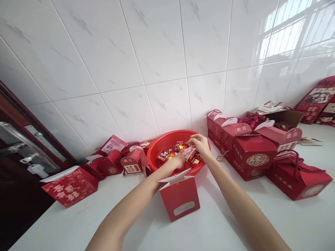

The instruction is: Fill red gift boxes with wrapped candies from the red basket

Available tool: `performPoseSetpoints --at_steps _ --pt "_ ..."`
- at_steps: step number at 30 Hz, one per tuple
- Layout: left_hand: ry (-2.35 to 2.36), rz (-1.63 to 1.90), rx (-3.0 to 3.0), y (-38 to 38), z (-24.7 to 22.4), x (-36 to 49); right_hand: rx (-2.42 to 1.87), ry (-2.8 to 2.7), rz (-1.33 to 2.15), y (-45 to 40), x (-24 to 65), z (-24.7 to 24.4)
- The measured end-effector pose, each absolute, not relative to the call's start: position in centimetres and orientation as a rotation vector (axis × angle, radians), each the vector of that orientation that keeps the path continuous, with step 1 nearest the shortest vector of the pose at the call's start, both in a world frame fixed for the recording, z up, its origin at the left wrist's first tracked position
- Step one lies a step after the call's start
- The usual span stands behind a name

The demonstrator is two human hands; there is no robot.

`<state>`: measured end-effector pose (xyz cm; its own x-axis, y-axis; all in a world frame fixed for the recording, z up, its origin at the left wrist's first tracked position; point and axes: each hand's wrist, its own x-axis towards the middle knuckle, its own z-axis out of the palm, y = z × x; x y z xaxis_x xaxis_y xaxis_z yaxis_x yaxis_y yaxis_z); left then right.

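A red plastic basket against the wall holds several wrapped candies in red, pink and gold. My left hand is down among the candies at the near side, its fingers curled and mostly hidden by the back of the hand. Over the basket's right side, my right hand has its fingers bent together in a pinch; what is between the fingertips is too small to make out. In front of the basket a red paper gift box stands upright with its top open, beside my left forearm.
Red gift boxes with cord handles stand in a group on the right. On the left are more red boxes and a small box. A cardboard box with ribbons sits at the back right. A dark door borders the white table's left side.
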<state>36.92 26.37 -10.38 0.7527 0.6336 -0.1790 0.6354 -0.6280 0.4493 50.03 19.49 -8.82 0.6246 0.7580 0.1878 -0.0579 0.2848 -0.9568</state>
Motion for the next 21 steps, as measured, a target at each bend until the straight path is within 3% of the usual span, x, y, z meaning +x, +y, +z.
performPoseSetpoints --at_steps 5,13,21 --pt "1.081 -0.139 2.464 25.3 -8.9 36.2 -1.187 -0.746 0.611 19.1 49.9 -9.1" --pt "1.194 0.188 2.509 24.6 -7.8 35.9 -1.249 -0.791 0.541 18.5 49.6 -9.4" --pt "1.168 0.238 2.617 22.3 -8.4 35.6 -1.331 -0.789 0.427 17.0 48.7 -9.4"
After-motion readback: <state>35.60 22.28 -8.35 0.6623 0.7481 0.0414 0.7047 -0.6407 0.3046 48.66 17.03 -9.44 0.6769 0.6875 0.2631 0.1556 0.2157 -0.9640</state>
